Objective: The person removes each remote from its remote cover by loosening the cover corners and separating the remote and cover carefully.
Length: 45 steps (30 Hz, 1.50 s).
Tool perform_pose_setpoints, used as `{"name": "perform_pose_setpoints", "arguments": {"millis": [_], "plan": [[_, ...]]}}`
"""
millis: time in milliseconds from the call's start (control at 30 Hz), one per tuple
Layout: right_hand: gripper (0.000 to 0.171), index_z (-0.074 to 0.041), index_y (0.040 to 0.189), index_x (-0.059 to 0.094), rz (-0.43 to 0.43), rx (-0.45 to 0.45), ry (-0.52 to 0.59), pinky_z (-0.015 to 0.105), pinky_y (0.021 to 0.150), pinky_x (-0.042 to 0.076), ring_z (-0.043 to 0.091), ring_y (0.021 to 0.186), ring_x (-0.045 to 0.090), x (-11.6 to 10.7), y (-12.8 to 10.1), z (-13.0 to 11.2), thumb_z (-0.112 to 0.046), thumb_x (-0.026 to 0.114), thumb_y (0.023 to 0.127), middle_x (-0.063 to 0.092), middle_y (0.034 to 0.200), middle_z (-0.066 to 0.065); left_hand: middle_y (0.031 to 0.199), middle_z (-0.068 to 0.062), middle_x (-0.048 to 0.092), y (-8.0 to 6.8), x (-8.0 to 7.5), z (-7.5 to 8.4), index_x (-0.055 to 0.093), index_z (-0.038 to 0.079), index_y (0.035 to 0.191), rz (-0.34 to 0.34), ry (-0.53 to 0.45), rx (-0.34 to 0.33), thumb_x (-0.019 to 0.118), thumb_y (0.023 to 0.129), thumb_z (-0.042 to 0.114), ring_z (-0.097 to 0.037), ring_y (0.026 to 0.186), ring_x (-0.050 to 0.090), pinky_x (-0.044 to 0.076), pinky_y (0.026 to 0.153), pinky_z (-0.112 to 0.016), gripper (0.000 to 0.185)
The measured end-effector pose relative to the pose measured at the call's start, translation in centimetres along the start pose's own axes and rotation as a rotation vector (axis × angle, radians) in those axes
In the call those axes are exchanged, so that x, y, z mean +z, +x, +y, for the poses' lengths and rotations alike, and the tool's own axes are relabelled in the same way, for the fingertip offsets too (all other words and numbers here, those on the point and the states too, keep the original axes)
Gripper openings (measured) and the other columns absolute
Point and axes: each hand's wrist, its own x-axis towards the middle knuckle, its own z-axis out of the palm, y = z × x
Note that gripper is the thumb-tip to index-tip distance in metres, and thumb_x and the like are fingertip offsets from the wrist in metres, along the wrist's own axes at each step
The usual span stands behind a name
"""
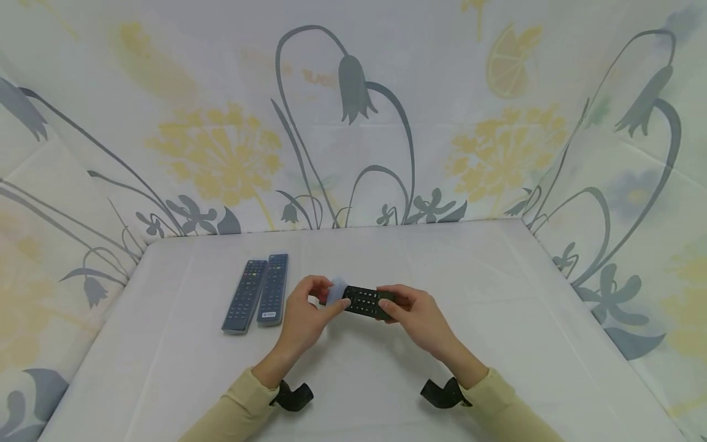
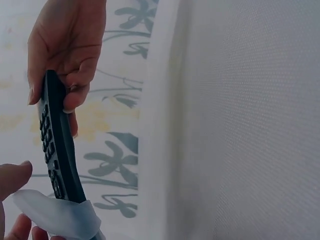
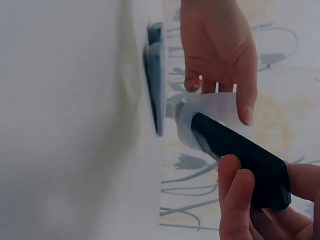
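1. Two grey remote controls [image 1: 257, 295] lie side by side, touching along their long edges, on the white counter [image 1: 497, 319] at the left, button sides up, well apart from the hands.
2. The left hand [image 1: 307, 314] is raised over the middle of the counter with its fingers curled, pinching a small pale wipe [image 1: 335, 291] folded round the left end of a black remote control [image 1: 367, 301]. In the left wrist view the wipe [image 2: 60, 216] wraps the near end of the remote; it looks like thin cloth or tissue, though which of the two I cannot tell.
3. The black remote is slim and dark, with rows of small pale buttons on its upper face. It is held above the counter between both hands, roughly level and lengthwise from left to right.
4. The right hand [image 1: 415, 312] grips the remote's right end, fingers closed round its body and thumb on the button face.
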Motion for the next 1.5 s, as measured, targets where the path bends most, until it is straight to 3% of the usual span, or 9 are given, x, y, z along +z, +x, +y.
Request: {"name": "perform_pose_setpoints", "arguments": {"millis": [167,333,533,800,1033,1500], "plan": [[0.033,-0.003,0.128,0.064,0.015,-0.002,-0.06,0.034,0.077,0.058,0.021,0.088,0.07,0.3,0.1,0.1,-0.015,0.066,0.098,0.07,0.11,0.013,0.091,-0.002,0.06,0.0,0.0,0.1,0.063,0.012,0.1,0.019,0.041,0.008,0.084,0.081,0.016,-0.018,0.083,0.057,0.045,0.065,-0.028,0.029],[0.032,-0.004,0.128,0.065,0.013,-0.003,-0.108,0.033,0.077,0.058,0.019,0.092,0.069,0.1,0.2,0.0,-0.017,0.064,0.098,0.07,0.111,0.012,0.088,-0.002,0.063,0.2,-0.2,-0.1,0.066,0.01,0.097,0.031,0.012,-0.022,0.078,0.086,0.01,-0.018,0.081,0.06,0.047,0.063,-0.026,0.017],[0.031,-0.003,0.129,0.064,0.02,0.033,-0.043,0.033,0.08,0.057,0.022,0.095,0.069,-0.1,0.2,0.1,-0.013,0.062,0.099,0.069,0.114,0.013,0.085,-0.003,0.066,0.4,-0.9,-0.4,0.069,0.008,0.095,0.017,-0.018,-0.069,0.077,0.087,0.01,-0.017,0.08,0.061,0.048,0.066,-0.026,0.011],[0.029,-0.007,0.128,0.065,0.072,0.076,-0.037,0.033,0.083,0.057,0.022,0.102,0.066,-0.5,0.3,0.4,-0.013,0.061,0.1,0.067,0.119,0.012,0.088,-0.002,0.069,0.6,-2.0,-0.5,0.072,0.008,0.096,0.012,-0.001,-0.09,0.078,0.087,0.014,-0.018,0.083,0.063,0.05,0.066,-0.027,0.012],[0.03,-0.003,0.129,0.063,0.079,0.085,0.021,0.032,0.083,0.056,0.025,0.106,0.066,-0.8,0.2,0.5,-0.01,0.061,0.1,0.066,0.121,0.016,0.09,-0.003,0.069,0.6,-2.4,-0.5,0.072,0.008,0.096,-0.017,0.002,-0.112,0.078,0.088,0.013,-0.018,0.079,0.064,0.052,0.059,-0.028,0.011],[0.032,0.005,0.13,0.06,0.071,0.085,0.08,0.032,0.083,0.056,0.028,0.107,0.066,-1.3,-0.1,0.7,-0.004,0.058,0.1,0.064,0.123,0.02,0.09,-0.004,0.069,0.9,-3.5,-0.6,0.072,0.007,0.095,-0.022,0.046,-0.123,0.077,0.088,0.011,-0.017,0.075,0.062,0.052,0.057,-0.027,0.009]]}}
